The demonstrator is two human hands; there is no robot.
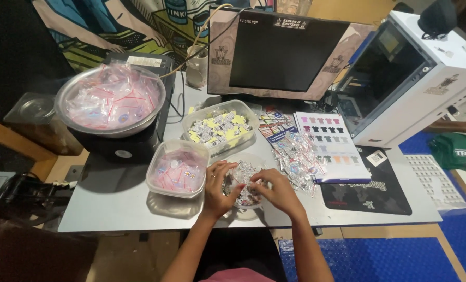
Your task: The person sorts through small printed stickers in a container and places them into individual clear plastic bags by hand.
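Both hands work over a round clear container point(254, 159) of small black-and-white pieces at the near edge of the grey table point(113, 209). My left hand point(220, 188) curls on the container's left side, fingers pinched at the pieces. From the right, my right hand point(277, 190) reaches in, fingertips closed on something small; what it is stays hidden. A square clear tub point(178, 167) of small zip bags with red strips sits just left of my left hand. A pile of filled small bags point(295, 156) lies just right of the container.
A rectangular tub point(220, 128) of yellow and printed pieces stands behind the container. A metal bowl point(110, 99) of empty zip bags rests on a black device at the left. A dark monitor point(280, 52), a white box point(415, 78), a printed sheet point(329, 143) and a black mat point(368, 193) are nearby.
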